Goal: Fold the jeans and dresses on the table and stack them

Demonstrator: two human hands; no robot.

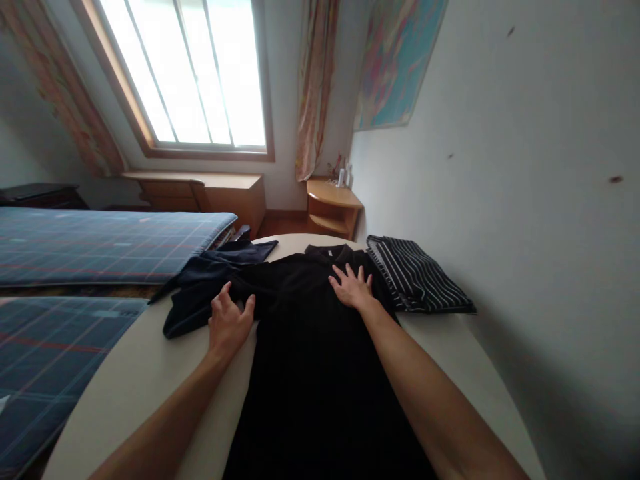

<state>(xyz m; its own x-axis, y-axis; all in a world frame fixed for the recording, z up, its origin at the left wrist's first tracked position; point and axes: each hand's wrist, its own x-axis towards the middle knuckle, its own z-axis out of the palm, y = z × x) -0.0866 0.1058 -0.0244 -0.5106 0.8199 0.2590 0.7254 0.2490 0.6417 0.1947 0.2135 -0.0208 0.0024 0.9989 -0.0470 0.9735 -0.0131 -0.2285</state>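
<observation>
Shirt (pixel 320 353), black; folded cloth (pixel 423 277), black with white stripes; garment at left (pixel 200 287), dark navy; surface (pixel 135 380), cream; mattresses (pixel 115 243), blue plaid with red and pale lines; curtains (pixel 315 87), patterned, orange-pink.

The shirt (pixel 320 347) is matt black cloth; the table (pixel 135 373) beneath looks smooth and pale, and the cabinet (pixel 333 193) resembles wood.

Bright window (pixel 193 73) above what seems a desk (pixel 235 193).
</observation>
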